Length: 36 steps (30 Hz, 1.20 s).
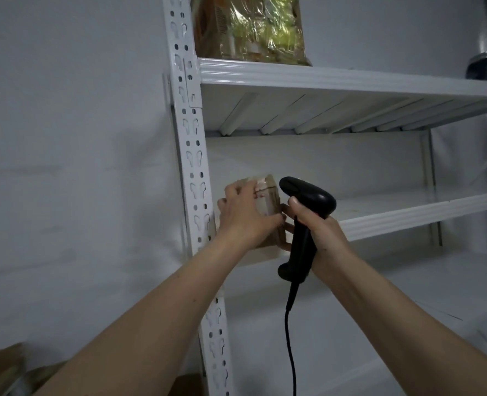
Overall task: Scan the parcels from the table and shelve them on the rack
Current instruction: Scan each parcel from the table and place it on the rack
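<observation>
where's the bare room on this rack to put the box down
The middle shelf is bare from the scanner rightwards to the far post. It is crowded at its left end, where the left hand holds the box by the upright. The top shelf's left end holds a wrapped package.

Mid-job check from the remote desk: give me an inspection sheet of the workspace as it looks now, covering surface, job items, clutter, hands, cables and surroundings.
Surface: white metal rack; the middle shelf looks bare right of the hands.
Job items: small brown parcel held at the middle shelf's left end, beside the upright post; black scanner beside it.
Clutter: plastic-wrapped package on the top shelf; dark round object at the far right, unclear; brown cardboard at the lower left.
Hands: left hand grips the parcel; right hand grips the scanner's handle.
Cables: black scanner cord hangs down from the handle.
Surroundings: plain white wall; table not in view.
</observation>
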Motion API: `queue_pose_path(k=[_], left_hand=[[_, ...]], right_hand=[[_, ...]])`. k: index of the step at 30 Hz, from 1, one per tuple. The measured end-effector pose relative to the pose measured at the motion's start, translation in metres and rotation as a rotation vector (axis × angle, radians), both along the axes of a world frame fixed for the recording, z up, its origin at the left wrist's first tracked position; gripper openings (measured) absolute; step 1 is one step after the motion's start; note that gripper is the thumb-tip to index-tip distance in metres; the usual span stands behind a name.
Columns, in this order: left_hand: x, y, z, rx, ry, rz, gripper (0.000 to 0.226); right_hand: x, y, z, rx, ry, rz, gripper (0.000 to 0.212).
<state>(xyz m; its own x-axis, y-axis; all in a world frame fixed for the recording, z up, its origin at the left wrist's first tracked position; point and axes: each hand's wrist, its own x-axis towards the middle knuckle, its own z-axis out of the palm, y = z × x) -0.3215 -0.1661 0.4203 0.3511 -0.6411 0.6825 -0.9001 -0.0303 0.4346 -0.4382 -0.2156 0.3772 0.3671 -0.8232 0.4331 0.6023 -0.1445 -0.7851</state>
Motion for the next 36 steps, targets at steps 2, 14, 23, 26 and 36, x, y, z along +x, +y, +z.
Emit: queue_pose_path(k=[2,14,23,26,36], left_hand=[[0.004,-0.005,0.004,0.012,-0.085,0.034,0.075],[0.023,-0.038,0.026,0.189,-0.521,0.406,0.054],[0.019,-0.036,0.000,-0.107,-0.303,0.268,0.058],[0.012,-0.023,-0.018,-0.437,-0.323,0.174,0.039],[0.009,0.047,-0.119,-0.588,0.046,0.247,0.033]], right_hand=[[0.007,-0.011,0.005,0.008,0.003,0.061,0.028],[0.035,-0.063,0.014,0.096,0.054,0.135,0.020],[0.029,-0.075,-0.001,0.107,0.024,0.061,0.017],[0.018,-0.065,-0.011,0.062,0.023,0.102,0.008],[0.039,0.002,-0.084,-0.057,0.239,0.591,0.008]])
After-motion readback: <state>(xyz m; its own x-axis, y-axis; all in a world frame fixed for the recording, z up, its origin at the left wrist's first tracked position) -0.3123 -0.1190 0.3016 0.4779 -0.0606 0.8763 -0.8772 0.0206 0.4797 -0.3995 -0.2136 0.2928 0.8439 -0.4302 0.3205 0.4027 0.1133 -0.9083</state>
